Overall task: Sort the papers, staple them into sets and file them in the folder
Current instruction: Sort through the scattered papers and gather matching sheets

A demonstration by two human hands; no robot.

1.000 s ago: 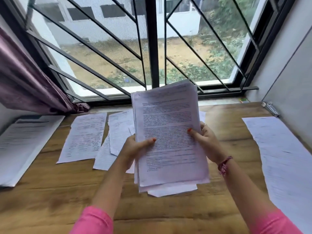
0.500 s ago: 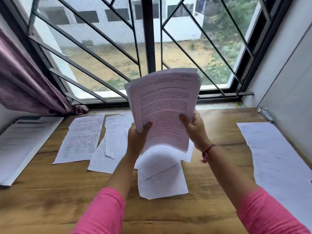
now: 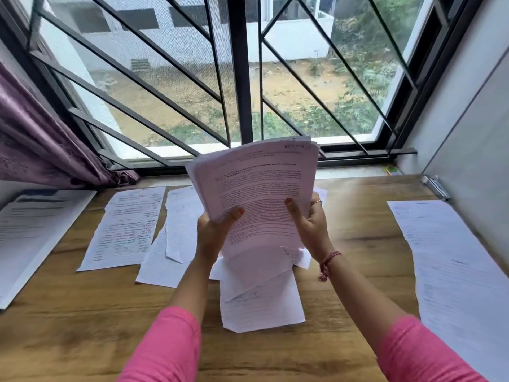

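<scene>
At the far left of the frame a thick white printed document (image 3: 33, 232) lies on the light brown wooden table (image 3: 82, 326), partly past the frame edge. Right of it, in the left-centre, a single white printed sheet (image 3: 126, 227) lies flat, and just beside that a few loose white sheets (image 3: 176, 238) overlap one another untidily.

In the middle of the frame the left hand (image 3: 213, 235) pinches the lower left edge of a fanned stack of white printed papers (image 3: 259, 194), held upright above the table in front of the window. The right hand (image 3: 311, 224) grips the stack's right edge, thumb on the front page. Directly below, more white sheets (image 3: 261, 301) lie on the table, curled and askew.

The stack is splayed at the top and its lower pages sag toward the sheets below, so more pages could slip from the loose pinch and mix with them, undoing the sorting. Sets so muddled could be stapled out of order.

At the right, a long white printed pile (image 3: 451, 266) runs along the table's edge, where a sleeve could brush it off. A small silver stapler-like object (image 3: 436, 186) lies at the upper right, too blurred to be sure of. No folder is clearly identifiable.
</scene>
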